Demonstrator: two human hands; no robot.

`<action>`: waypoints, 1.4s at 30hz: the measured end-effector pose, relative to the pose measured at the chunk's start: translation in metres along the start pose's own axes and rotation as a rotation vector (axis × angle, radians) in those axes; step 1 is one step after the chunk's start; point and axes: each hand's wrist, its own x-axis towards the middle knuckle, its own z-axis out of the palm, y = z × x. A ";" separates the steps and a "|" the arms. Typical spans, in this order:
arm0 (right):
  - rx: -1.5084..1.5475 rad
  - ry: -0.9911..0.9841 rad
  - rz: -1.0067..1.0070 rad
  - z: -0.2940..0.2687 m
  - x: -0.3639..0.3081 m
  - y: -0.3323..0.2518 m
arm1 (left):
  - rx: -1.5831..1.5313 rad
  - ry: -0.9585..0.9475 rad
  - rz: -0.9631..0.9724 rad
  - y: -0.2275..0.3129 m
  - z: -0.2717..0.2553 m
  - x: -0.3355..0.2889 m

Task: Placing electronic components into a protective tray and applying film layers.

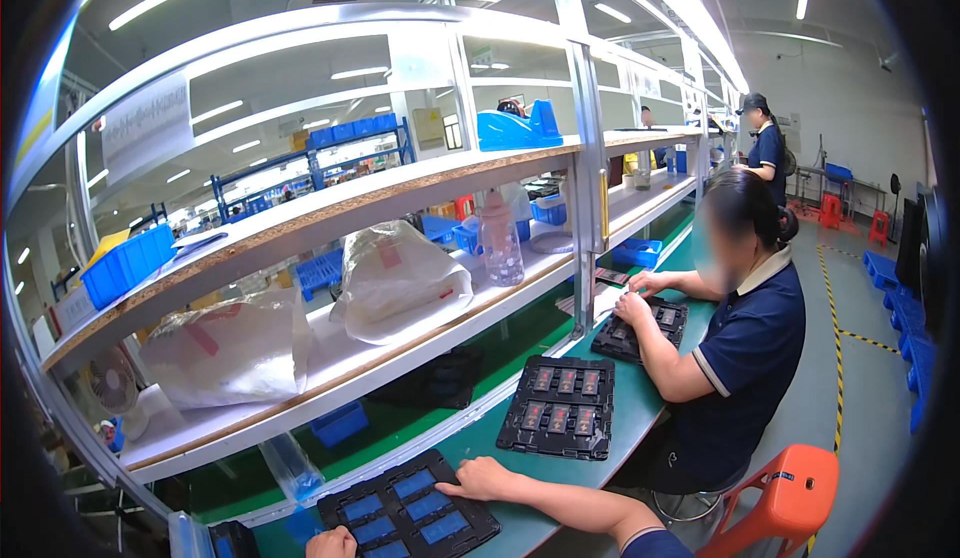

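Note:
In front of me at the lower edge lies a black plastic tray (325,506) with several rectangular pockets. Flat blue pieces (445,529) fill the pockets. Over the tray's upper right edge reaches my right hand (482,480), its fingers stretched toward a blue piece in the upper right pocket. My left hand (331,544) is cut off by the picture's lower edge; its curled fingers close on the tray's left edge. Farther along the green bench, a second black tray (510,428) holds several dark rectangular parts with reddish marks.
To my right a seated co-worker (750,328) works over another black tray (605,338). An orange stool (800,483) stands behind. Above the bench runs a shelf (240,438) with white bags (400,288) and a clear bottle (500,243). A blue bin (340,423) sits below it.

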 end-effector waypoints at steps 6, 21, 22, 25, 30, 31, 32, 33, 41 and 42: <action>-0.021 -0.014 0.004 -0.003 0.001 -0.001 | -0.007 0.014 0.018 0.004 -0.004 0.001; -0.074 -0.143 0.091 -0.005 0.002 -0.004 | 0.106 -0.004 0.042 -0.002 0.006 -0.006; -0.079 -0.149 0.105 -0.004 -0.001 -0.006 | 0.104 -0.006 0.029 -0.005 0.008 -0.006; -0.071 -0.123 0.093 -0.007 0.002 -0.006 | 0.159 0.030 0.074 -0.014 0.015 -0.004; -0.046 -0.102 0.080 -0.006 0.002 -0.006 | 0.195 0.053 0.092 -0.013 0.018 -0.005; -0.044 -0.101 0.088 -0.006 0.003 -0.006 | 0.216 0.073 0.099 -0.013 0.019 -0.005; -0.042 -0.099 0.096 -0.007 0.004 -0.006 | 0.215 0.065 0.104 -0.013 0.018 -0.004; -0.037 -0.108 0.110 -0.008 0.003 -0.006 | 0.197 0.084 0.093 -0.012 0.017 -0.003; -0.051 -0.018 -0.015 -0.007 0.003 -0.002 | 0.185 0.176 0.089 -0.017 0.026 0.003; -0.056 -0.001 -0.033 -0.009 0.002 0.000 | 0.196 0.193 0.094 -0.017 0.028 0.006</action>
